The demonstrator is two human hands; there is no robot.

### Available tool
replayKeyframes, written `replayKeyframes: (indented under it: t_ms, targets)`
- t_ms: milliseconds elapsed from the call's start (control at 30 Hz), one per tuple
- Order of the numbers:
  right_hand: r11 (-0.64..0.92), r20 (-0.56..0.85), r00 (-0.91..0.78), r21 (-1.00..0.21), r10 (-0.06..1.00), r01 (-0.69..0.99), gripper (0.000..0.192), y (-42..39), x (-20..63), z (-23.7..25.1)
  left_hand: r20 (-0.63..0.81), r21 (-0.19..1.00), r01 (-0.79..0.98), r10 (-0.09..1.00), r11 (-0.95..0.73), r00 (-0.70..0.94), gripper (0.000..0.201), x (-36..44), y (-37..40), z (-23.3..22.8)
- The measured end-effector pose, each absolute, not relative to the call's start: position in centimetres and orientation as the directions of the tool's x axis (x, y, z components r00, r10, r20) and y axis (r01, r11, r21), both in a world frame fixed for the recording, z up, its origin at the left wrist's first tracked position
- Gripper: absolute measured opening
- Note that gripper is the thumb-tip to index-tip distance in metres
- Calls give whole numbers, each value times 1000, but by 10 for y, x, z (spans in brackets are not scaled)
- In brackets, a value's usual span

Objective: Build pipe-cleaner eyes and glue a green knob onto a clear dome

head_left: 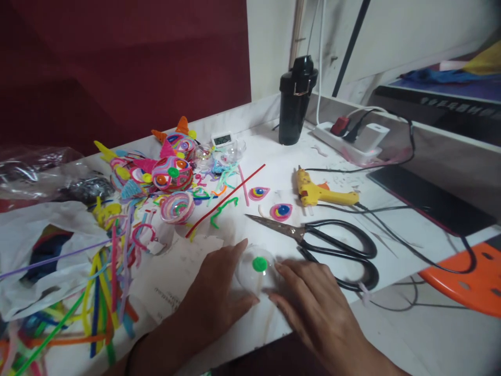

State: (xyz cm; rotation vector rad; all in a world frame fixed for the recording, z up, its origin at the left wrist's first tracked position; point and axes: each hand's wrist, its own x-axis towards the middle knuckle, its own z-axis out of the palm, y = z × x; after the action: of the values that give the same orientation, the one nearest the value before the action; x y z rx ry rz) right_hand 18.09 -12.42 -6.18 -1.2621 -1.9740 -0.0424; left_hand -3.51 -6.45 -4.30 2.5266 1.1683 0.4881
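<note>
A clear plastic dome (pixel 250 284) with a round green patch (pixel 259 264) on top rests near the table's front edge. From its left side, my left hand (pixel 219 284) holds it between thumb and fingers. My right hand (pixel 311 297) grips the opposite side, fingertips against the rim. Just beyond my right hand lie large black-handled scissors (pixel 299 232), blades pointing left. Two coiled pipe-cleaner eyes, one nearer (pixel 281 211) and one farther (pixel 259 193), sit past the blades. A red pipe cleaner (pixel 225 201) and a bent green piece (pixel 219 211) lie beyond the dome.
Colourful pipe-cleaner fish (pixel 172 175) and a striped bowl shape (pixel 177 208) stand at the back left. Loose pipe cleaners (pixel 97 292) crowd the left. A yellow glue gun (pixel 323 193), its cord, a dark phone (pixel 426 201), a power strip (pixel 344 143) and a black bottle (pixel 296 102) occupy the right.
</note>
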Motion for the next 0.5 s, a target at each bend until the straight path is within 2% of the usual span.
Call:
replayKeyframes:
  t_ms: [133,333,500]
  targets:
    - [523,608,-240,-343,757,780,35,-124,183,-62,179,392,691,787,-608,591,90,-39,-65,-44]
    - [491,583,-272,-257,766,832,46,-121,181,-65,161,429,609,720,-667,675,71,-45,-63,-46]
    - [497,507,-318,-268,801,825,45,-120,187,-60,183,454,616,744,-644,643,72,-41,-69,-52]
